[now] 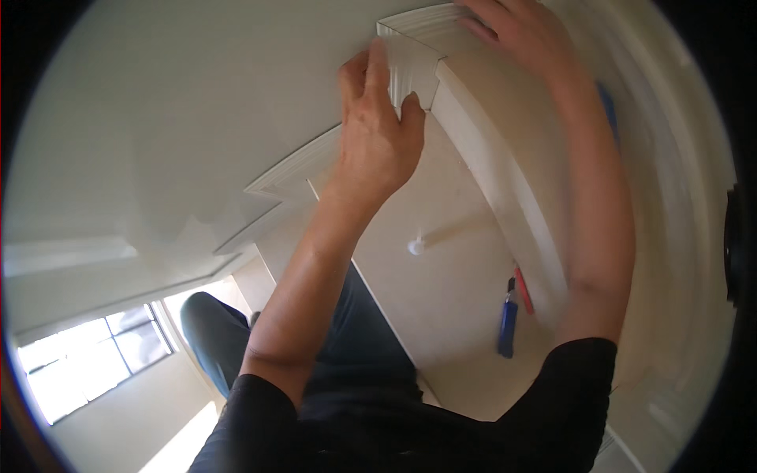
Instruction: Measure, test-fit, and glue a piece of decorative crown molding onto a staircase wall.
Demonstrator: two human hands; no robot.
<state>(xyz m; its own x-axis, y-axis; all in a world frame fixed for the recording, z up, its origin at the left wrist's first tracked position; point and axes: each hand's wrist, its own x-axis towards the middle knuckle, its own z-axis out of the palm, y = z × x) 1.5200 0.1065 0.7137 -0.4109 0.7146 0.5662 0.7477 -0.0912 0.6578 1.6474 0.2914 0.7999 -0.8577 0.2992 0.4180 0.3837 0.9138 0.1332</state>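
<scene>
My left hand [380,130] is up at a short white moulding piece [412,69] at a corner, index finger stretched along its left edge and thumb on its lower part, gripping it. My right hand [514,30] reaches to the adjoining moulding length [422,20] at the top, fingers extended and apart, some tips out of clear view. The mouldings border a glossy pale panel [173,110]. Below my hands is a beige board [394,292] with a small white round fitting [416,244], a blue-handled tool [507,319] and a slim red tool [523,290] lying beside a raised strip.
A raised pale strip [497,169] runs down beside my right arm, with a blue object [607,106] partly hidden behind that arm. My legs [209,331] show below, near the board's edge. A bright window [95,355] is at lower left, and a curved pale surface fills the right side.
</scene>
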